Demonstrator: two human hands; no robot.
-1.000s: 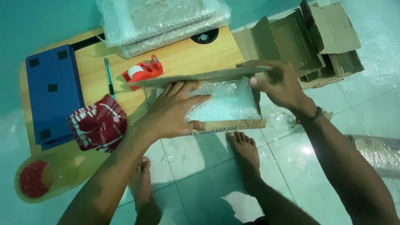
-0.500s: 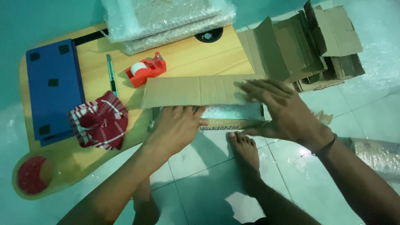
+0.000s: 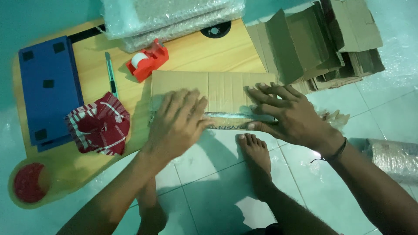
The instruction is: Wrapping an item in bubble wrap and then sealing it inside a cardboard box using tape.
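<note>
In the head view, the cardboard box (image 3: 213,93) at the wooden table's (image 3: 196,50) near edge is now pressed shut by the left hand (image 3: 178,122), moved up onto it, and the right hand (image 3: 285,111); both lie flat, grasping nothing.

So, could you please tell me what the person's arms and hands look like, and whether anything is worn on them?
Both hands are bare, with no gloves or rings visible. The left hand and its forearm show no sleeve or jewellery. The right hand has a thin dark band around the wrist, with a short loose end hanging from it. No sleeves reach into view on either arm.
</note>
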